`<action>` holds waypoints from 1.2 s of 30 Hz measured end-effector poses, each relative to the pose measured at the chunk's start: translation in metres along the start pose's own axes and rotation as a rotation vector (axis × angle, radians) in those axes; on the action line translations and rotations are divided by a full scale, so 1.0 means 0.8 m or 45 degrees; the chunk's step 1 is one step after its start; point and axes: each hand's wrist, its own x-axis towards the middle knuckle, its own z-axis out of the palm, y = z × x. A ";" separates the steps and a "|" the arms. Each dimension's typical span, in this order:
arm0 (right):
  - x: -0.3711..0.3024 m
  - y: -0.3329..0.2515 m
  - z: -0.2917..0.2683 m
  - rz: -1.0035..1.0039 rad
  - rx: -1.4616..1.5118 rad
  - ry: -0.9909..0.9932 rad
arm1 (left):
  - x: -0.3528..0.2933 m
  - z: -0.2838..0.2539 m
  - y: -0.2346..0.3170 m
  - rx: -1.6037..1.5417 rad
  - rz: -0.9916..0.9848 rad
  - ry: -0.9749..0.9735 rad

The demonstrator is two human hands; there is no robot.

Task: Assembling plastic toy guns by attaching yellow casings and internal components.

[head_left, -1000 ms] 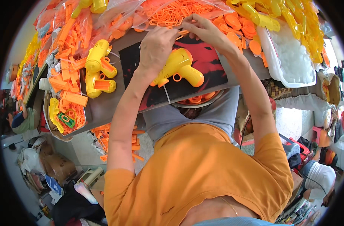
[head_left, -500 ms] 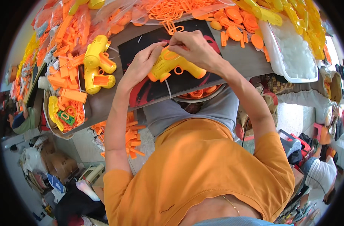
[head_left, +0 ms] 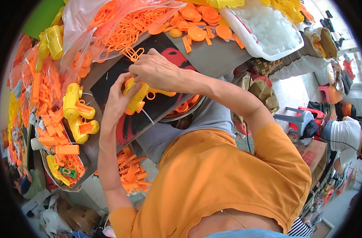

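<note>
Left grip closed on one yellow toy dryer, in contact at its right, above dark mat. Right grip just beside, fingers bunched over upper end of barrel; cannot tell whether pinching anything, view blocked. Barrel running roughly away from body, handle pointing right, beneath right wrist; left grip nearer. Counts: one dryer in left grip; two matching dryers left of it; two loose orange clips just beyond right grip; one white tub well right.
</note>
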 end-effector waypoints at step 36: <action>-0.173 0.122 -0.050 0.915 -0.641 0.722 | -0.003 -0.011 -0.001 -0.042 -0.013 -0.098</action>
